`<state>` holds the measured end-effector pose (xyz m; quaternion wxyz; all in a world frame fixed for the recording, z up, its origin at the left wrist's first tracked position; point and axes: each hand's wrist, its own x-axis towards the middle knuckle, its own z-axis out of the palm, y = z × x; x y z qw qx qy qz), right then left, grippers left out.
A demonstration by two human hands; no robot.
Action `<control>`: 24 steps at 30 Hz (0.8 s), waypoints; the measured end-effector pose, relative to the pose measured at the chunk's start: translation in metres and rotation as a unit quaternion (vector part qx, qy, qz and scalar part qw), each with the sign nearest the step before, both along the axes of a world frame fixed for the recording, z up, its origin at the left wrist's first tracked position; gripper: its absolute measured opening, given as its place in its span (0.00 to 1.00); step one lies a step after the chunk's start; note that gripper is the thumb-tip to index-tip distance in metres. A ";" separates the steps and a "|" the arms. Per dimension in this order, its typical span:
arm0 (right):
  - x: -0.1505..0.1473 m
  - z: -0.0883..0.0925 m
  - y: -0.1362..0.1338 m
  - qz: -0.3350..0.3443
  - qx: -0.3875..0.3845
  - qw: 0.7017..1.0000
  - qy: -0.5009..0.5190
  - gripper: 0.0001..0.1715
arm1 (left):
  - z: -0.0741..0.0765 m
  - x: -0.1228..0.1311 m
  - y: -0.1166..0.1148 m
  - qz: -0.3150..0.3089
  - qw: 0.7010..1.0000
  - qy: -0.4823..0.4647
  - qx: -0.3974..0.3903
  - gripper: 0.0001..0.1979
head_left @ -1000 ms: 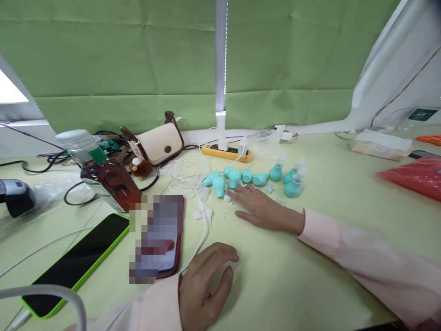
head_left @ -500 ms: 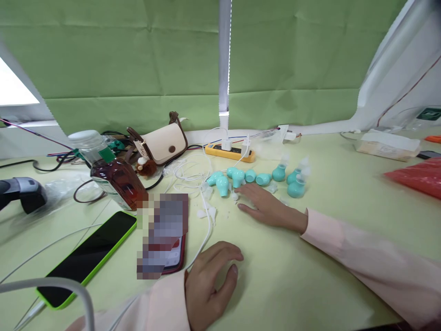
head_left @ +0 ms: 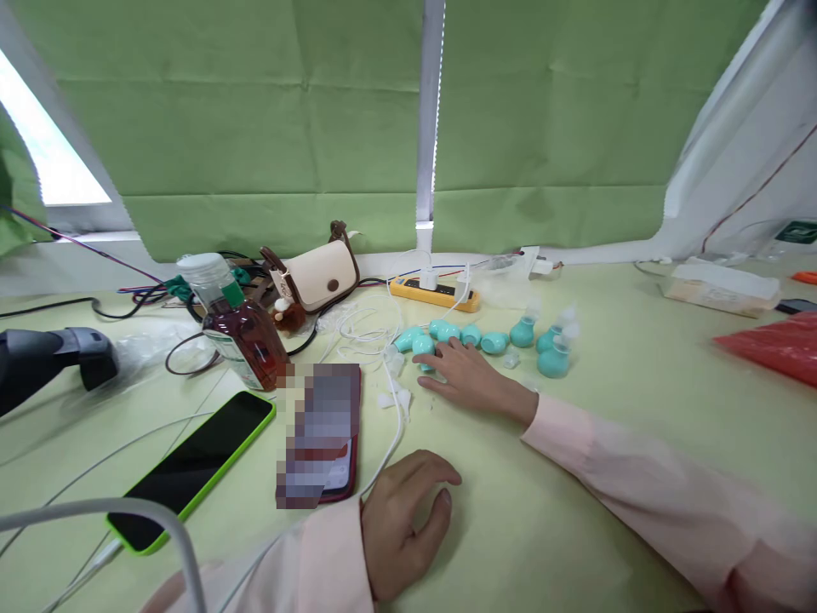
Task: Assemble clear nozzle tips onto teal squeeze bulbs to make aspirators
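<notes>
- Head view: the right hand (head_left: 471, 380) lies palm down on the pale green bench (head_left: 574, 477). Its fingers are stretched out flat and slightly spread, and it grips nothing.
- Its fingertips (head_left: 426, 364) reach the left end of a row of teal plastic pieces (head_left: 486, 342). They sit just beside the nearest teal piece (head_left: 421, 346); whether they touch it cannot be told.
- The teal row runs across the middle of the bench, in front of a yellow power strip (head_left: 435, 294). The pieces at its right end stand upright with pale tips.
- Small clear caps (head_left: 391, 398) lie scattered just left of the right hand, beside a white cable (head_left: 385, 438).
- The left hand (head_left: 408, 521) rests near the front edge, knuckles up and fingers loosely curled. Nothing shows in it.
- Just left of it lies a red phone (head_left: 327, 436) with a blurred screen, and farther left a green-cased phone (head_left: 199, 464).
- Behind the phones stand a bottle of brown liquid (head_left: 246, 336) and a cream purse (head_left: 319, 277).
- A red bag (head_left: 774, 345) and a white box (head_left: 721, 285) lie well apart, at far right.
</notes>
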<state>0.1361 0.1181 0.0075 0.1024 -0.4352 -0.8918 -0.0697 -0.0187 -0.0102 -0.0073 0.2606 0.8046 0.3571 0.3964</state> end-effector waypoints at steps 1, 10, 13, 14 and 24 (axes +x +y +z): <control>0.001 0.002 0.000 -0.002 0.001 1.000 0.010 0.22 | -0.001 0.000 0.000 0.002 1.000 -0.002 0.001 0.09; 0.017 0.046 -0.035 0.060 -0.182 0.958 0.212 0.15 | 0.001 0.002 0.002 0.060 0.996 -0.058 -0.006 0.13; 0.017 0.046 -0.046 0.141 -0.372 0.900 0.180 0.16 | 0.003 0.003 0.005 0.098 0.992 -0.076 -0.031 0.17; 0.017 0.045 -0.048 0.167 -0.412 0.881 0.160 0.16 | 0.003 0.003 0.006 0.095 0.992 -0.070 -0.045 0.19; 0.025 0.050 -0.032 0.144 -0.301 0.929 0.160 0.22 | 0.000 0.003 0.008 0.074 0.994 -0.020 -0.083 0.22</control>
